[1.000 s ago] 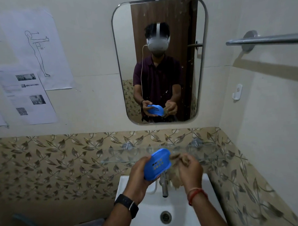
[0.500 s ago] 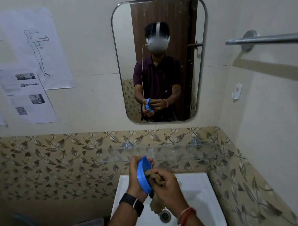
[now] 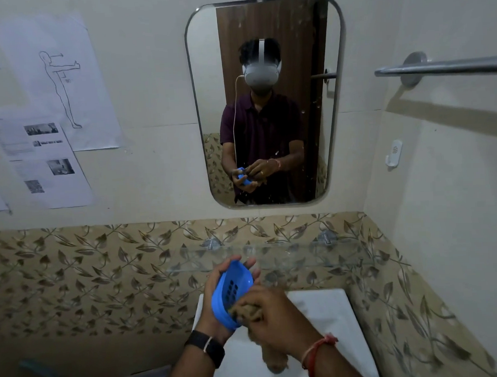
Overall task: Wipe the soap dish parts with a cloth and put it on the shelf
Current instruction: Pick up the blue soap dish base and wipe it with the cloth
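Far left on wall, I note printed sheets (image 3: pixel 41 157), taped. Centre, above white sink (image 3: pixel 326 313): left hand (image 3: pixel 213 279), fingers curled round far rim, grips blue slotted soap dish part (image 3: pixel 231 288), tilted, hollow side toward my camera. Right hand (image 3: pixel 275 315), fingers closed on brown cloth (image 3: pixel 242 311), presses it into dish's lower end; cloth tail hangs below hand. Glass shelf (image 3: pixel 301 257) just behind hands. Mirror (image 3: pixel 292 44) above; towel rail (image 3: pixel 441 67) at right

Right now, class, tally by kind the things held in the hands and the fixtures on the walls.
blue soap dish part: 1
cloth: 1
mirror: 1
glass shelf: 1
towel rail: 1
white hook: 1
Total: 6
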